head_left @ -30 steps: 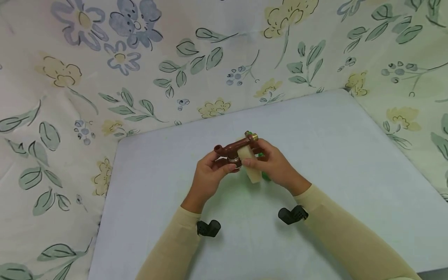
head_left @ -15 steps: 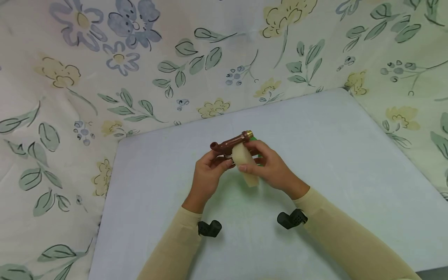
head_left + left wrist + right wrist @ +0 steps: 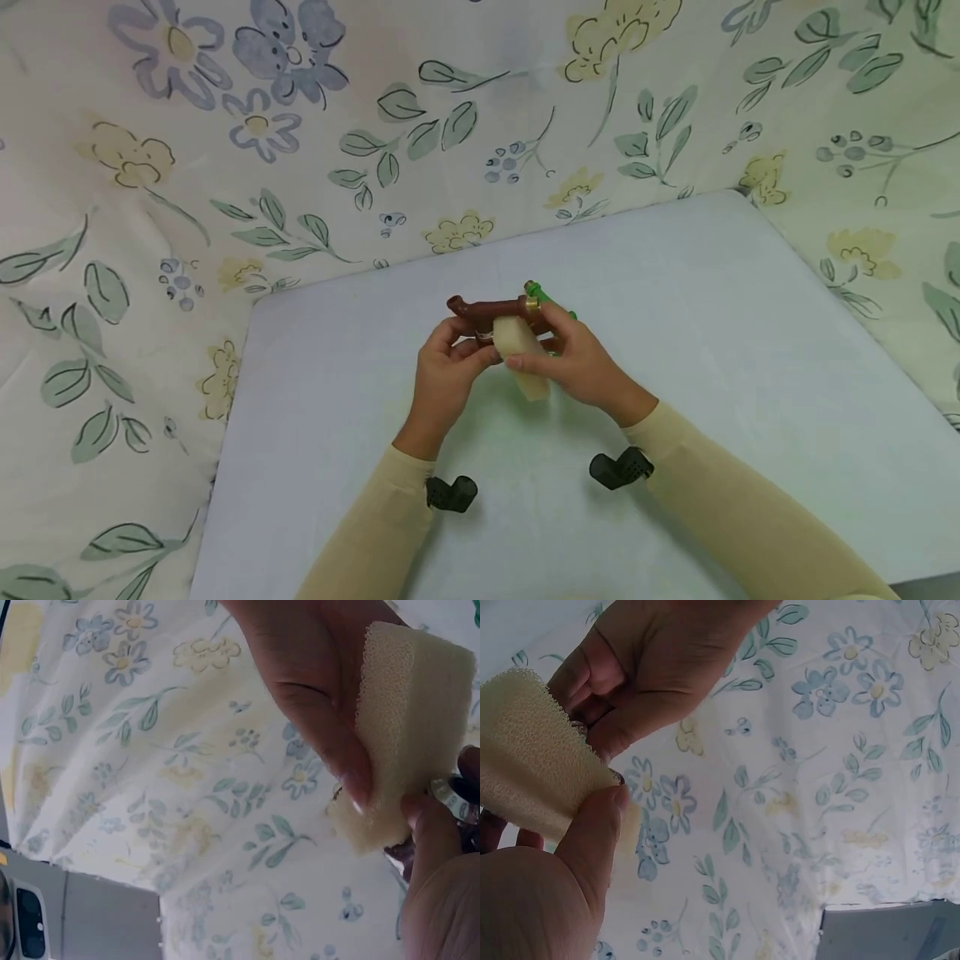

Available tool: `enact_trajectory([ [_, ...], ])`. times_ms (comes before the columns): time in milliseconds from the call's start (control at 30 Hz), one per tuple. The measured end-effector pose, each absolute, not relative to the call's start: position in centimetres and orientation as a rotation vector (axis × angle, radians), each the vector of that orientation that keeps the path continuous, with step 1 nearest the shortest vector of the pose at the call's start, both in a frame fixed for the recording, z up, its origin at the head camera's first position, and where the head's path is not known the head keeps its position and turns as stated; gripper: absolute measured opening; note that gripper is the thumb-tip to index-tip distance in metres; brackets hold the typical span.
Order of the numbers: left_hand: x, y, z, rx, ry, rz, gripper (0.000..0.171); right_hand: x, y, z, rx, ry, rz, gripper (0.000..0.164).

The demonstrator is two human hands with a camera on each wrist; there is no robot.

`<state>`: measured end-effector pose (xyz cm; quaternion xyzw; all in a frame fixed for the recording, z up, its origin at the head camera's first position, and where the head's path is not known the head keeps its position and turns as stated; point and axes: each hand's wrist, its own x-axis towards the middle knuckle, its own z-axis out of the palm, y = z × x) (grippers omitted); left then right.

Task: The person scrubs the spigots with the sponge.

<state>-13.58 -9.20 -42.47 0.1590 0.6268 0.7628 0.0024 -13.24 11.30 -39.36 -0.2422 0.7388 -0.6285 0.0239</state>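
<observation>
My left hand [image 3: 444, 379] grips the underside of a brown tap-like fitting [image 3: 483, 310], which has a bent open end at left and a brass collar [image 3: 532, 305] at right. A silvery ring shows below its body. My right hand [image 3: 596, 362] holds a cream sponge [image 3: 517, 337] against the fitting, thumb across the sponge's near face. Behind the right fingers juts a green part [image 3: 546, 295] with a brassy tip. In the left wrist view the porous sponge [image 3: 420, 705] stands between both thumbs. From the right wrist, the sponge [image 3: 536, 750] hides most of the fitting.
A white-covered table [image 3: 337, 500] lies below the hands. Flowered cloth [image 3: 405, 167] hangs behind it and at both sides. Each sleeve carries a small black wrist camera [image 3: 621, 468].
The fitting has shifted slightly left and turned, its brass end now lower. The sponge and right hand have moved a little left along it. The green part shows again behind the right fingers.
</observation>
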Motion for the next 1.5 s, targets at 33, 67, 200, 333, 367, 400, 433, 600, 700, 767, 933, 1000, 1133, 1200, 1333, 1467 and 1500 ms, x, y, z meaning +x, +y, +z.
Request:
enact_trajectory([
  [33,-13.7,-9.2,-42.8,0.504,1.921,2.405,0.035,-13.3,11.4,-39.4,-0.742,2.285,-1.945,0.052],
  [67,-13.8,-9.3,-43.1,0.517,1.887,2.41,0.034,-13.4,11.5,-39.4,-0.734,2.286,-1.944,0.052],
  [200,-14.0,-9.3,-43.7,0.595,1.817,2.4,0.033,-13.8,11.9,-39.6,-0.683,2.264,-1.936,0.054],
  [333,-13.8,-9.5,-43.7,0.66,1.817,2.352,0.035,-14.2,12.3,-40.4,-0.632,2.233,-1.934,0.052],
  [367,-13.8,-9.5,-43.7,0.677,1.818,2.341,0.036,-14.4,12.4,-40.8,-0.616,2.224,-1.939,0.051],
  [400,-13.8,-9.4,-43.8,0.689,1.818,2.334,0.037,-14.5,12.5,-41.3,-0.596,2.22,-1.942,0.051],
  [433,-13.8,-9.4,-43.8,0.699,1.818,2.328,0.037,-14.6,12.6,-41.7,-0.582,2.208,-1.951,0.05],
  [600,-13.9,-9.3,-44.0,0.717,1.845,2.354,0.036,-14.9,12.5,-43.4,-0.541,2.173,-1.976,0.052],
  [700,-14.0,-9.3,-44.0,0.695,1.869,2.371,0.036,-14.7,12.2,-43.5,-0.613,2.189,-1.979,0.052],
  [767,-14.2,-9.4,-44.2,0.676,1.881,2.372,0.037,-14.6,12.0,-43.4,-0.666,2.229,-1.97,0.051],
  [933,-14.4,-9.5,-44.4,0.654,1.918,2.361,0.037,-13.8,11.7,-42.4,-0.758,2.302,-1.943,0.054],
  [1000,-14.4,-9.5,-44.4,0.633,1.927,2.361,0.037,-13.3,11.5,-41.6,-0.797,2.309,-1.942,0.056],
  [1133,-14.3,-9.3,-44.2,0.59,1.968,2.356,0.035,-12.3,11.1,-39.8,-0.872,2.321,-1.938,0.056],
  [1200,-14.3,-9.3,-44.1,0.59,2.011,2.347,0.034,-12.2,10.9,-39.5,-0.891,2.33,-1.932,0.056],
  [1333,-14.3,-9.3,-43.8,0.601,2.075,2.342,0.033,-12.1,10.6,-39.3,-0.887,2.346,-1.923,0.057],
  [1467,-14.1,-9.3,-43.6,0.545,2.05,2.376,0.037,-12.1,10.6,-39.4,-0.853,2.365,-1.922,0.058],
  [1500,-14.1,-9.3,-43.6,0.532,2.025,2.39,0.037,-12.1,10.6,-39.4,-0.842,2.368,-1.923,0.058],
])
